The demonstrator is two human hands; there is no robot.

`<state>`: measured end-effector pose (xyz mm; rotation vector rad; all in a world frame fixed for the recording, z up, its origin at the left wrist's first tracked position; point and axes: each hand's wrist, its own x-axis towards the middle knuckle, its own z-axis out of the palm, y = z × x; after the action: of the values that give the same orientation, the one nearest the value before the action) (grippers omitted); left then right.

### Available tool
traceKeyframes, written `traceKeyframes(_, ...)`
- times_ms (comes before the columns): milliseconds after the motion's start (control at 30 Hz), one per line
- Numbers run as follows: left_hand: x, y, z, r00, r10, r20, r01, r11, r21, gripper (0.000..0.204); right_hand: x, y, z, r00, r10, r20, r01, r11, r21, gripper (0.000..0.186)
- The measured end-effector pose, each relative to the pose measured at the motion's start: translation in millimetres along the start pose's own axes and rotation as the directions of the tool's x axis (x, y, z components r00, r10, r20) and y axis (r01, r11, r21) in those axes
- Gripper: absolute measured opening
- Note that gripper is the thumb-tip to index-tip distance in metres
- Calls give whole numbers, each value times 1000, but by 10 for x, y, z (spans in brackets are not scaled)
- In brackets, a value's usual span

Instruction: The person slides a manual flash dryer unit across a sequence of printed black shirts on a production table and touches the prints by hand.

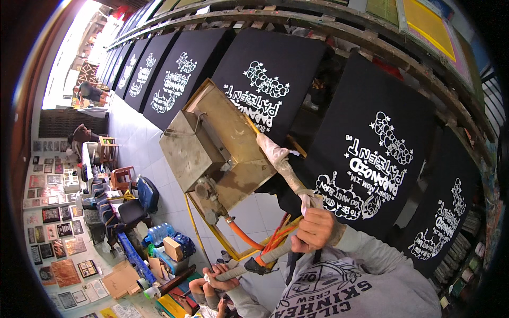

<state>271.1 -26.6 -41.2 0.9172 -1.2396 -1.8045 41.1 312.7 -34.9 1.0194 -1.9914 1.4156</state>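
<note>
Both my hands are on a grey, cloth-wrapped bar [278,250] of a yellow metal frame [225,241]. My right hand [314,230] is closed round its right end, where a pale wrapped arm [286,172] of the frame meets it. My left hand [221,277] has its fingers curled round the lower left end, with something white at the fingertips. Ahead of my hands, the frame carries a boxy metal heater [193,151] with a wide tray-like hood [238,143], tilted near the black shirts. An orange hose [244,235] runs from its valve fitting [205,190].
Black printed shirts [366,143] lie on sloping boards in a long row, along a wooden rack [275,16]. Leftward are a blue chair [147,194], water bottles [159,233] and cardboard [121,278]. Another person's bare limbs [199,290] show below my left hand; a person [93,93] bends far off.
</note>
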Motion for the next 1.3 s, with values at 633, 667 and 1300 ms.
traceKeyframes(633, 63, -23, -211, 992, 80, 102, -89, 992, 85, 25, 113, 43, -208, 986, 140, 88, -141, 990, 6, 31)
traceKeyframes(667, 91, -28, -283, 990, 98, 103, -109, 989, 103, 26, 108, 52, -191, 987, 141, 78, -142, 990, 5, 32)
traceKeyframes(1300, 261, 2, 953, 954, 96, -283, -41, 980, 193, 6, 214, 229, -203, 982, 180, 58, -179, 984, -23, 33)
